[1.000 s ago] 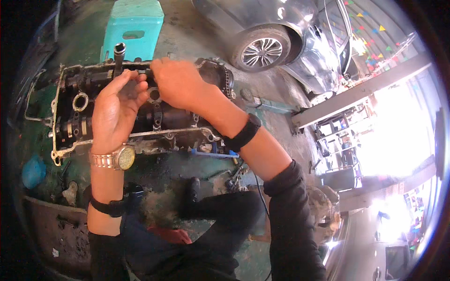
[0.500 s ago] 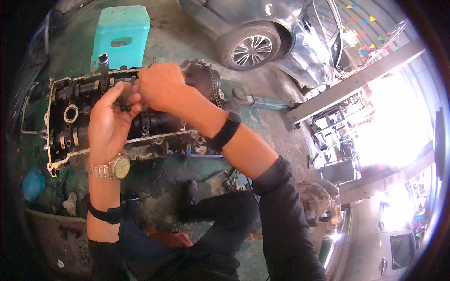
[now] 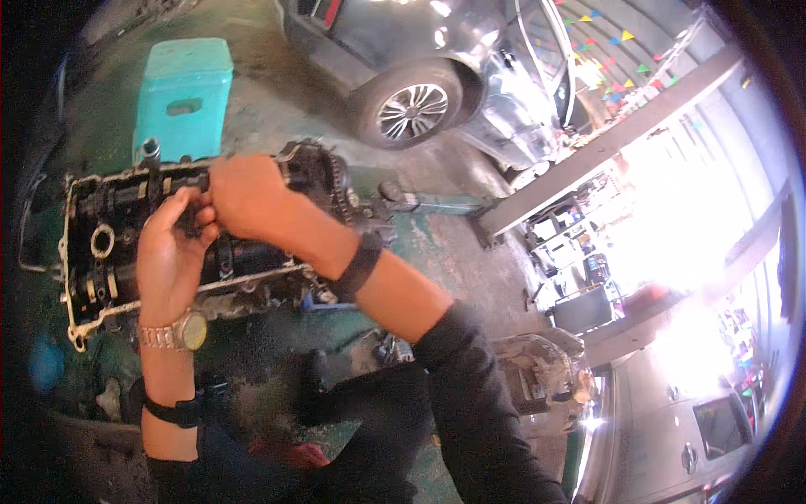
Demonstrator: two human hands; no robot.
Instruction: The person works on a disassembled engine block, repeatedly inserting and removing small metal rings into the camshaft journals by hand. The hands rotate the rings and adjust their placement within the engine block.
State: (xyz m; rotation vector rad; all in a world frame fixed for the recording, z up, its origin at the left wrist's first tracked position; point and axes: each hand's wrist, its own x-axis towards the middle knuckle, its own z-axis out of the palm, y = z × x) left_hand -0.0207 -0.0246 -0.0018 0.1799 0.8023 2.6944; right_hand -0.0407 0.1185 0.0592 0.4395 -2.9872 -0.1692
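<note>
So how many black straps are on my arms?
2: a black forearm strap on the left and a black wrist strap on the right. Sleeves could hide more.

Far side: blocked by an upright metal socket [image 3: 151, 153] and a turquoise stool [image 3: 183, 88].
Engine [image 3: 242, 258] middle: covered by the left hand [image 3: 170, 248] and right hand [image 3: 246, 197].
Left end: passage is left above.
Right end: faced by a green metal bar [image 3: 452, 204].

Engine assembly [image 3: 243, 256]: dark metal, oily sheen; rim dull, rough. Upright socket tool [image 3: 151, 149]: shiny metal. Stool [image 3: 185, 80]: smooth plastic. Car body [image 3: 499, 109]: glossy paint. Tyre [image 3: 368, 122]: matt rubber. Watch bracelet [image 3: 158, 338]: polished metal. Sleeve [image 3: 470, 378]: matt cloth. Floor [image 3: 437, 260]: worn, partly glossy.
</note>
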